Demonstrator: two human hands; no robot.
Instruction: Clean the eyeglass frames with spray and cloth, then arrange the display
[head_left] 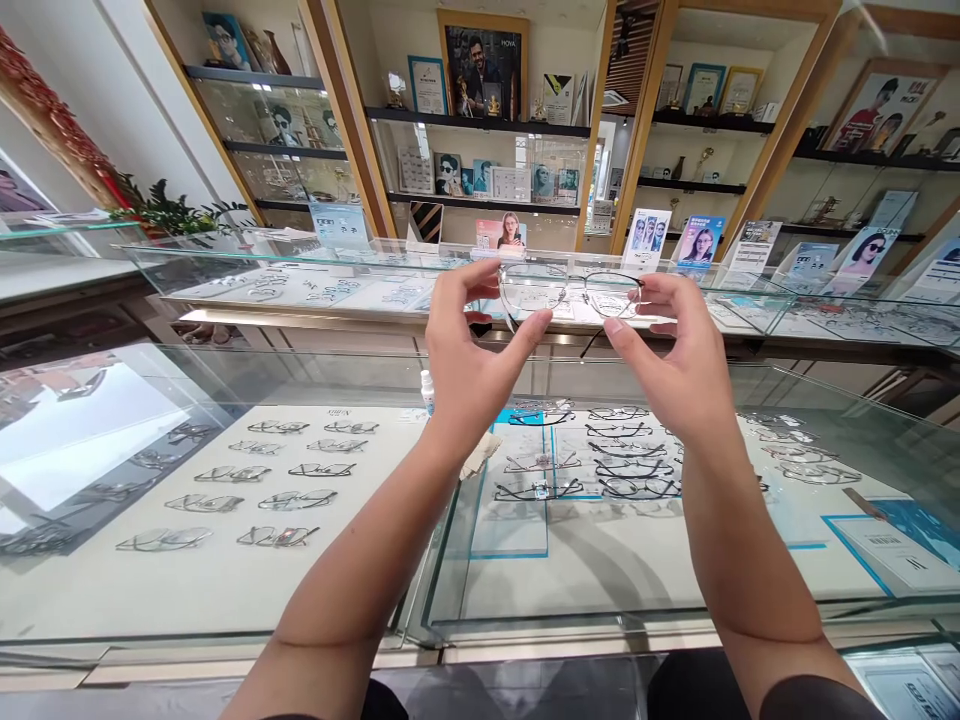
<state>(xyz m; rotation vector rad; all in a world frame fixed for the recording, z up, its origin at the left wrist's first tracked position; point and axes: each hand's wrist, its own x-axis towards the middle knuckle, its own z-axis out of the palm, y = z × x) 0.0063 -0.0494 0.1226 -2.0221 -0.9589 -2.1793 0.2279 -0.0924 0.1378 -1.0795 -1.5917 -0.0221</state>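
A pair of thin-rimmed eyeglasses (568, 272) is held up in front of me, above the glass display counter. My left hand (480, 350) pinches its left side between thumb and fingers. On the opposite side, my right hand (667, 350) grips the frame the same way, its thumb near the lower rim. One dark temple arm hangs down between my hands. Under the counter glass lie rows of eyeglasses (634, 467), and more pairs (232, 474) sit in the left-hand section. A small white bottle (427, 390) stands beside my left wrist.
Glass-topped display counters (442, 600) run across the foreground, with a metal-edged joint between sections. Behind stands another glass case (337, 290) carrying upright advertising cards (649, 238). Wall shelves (480, 123) hold framed pictures. A green plant (169, 212) is at the left.
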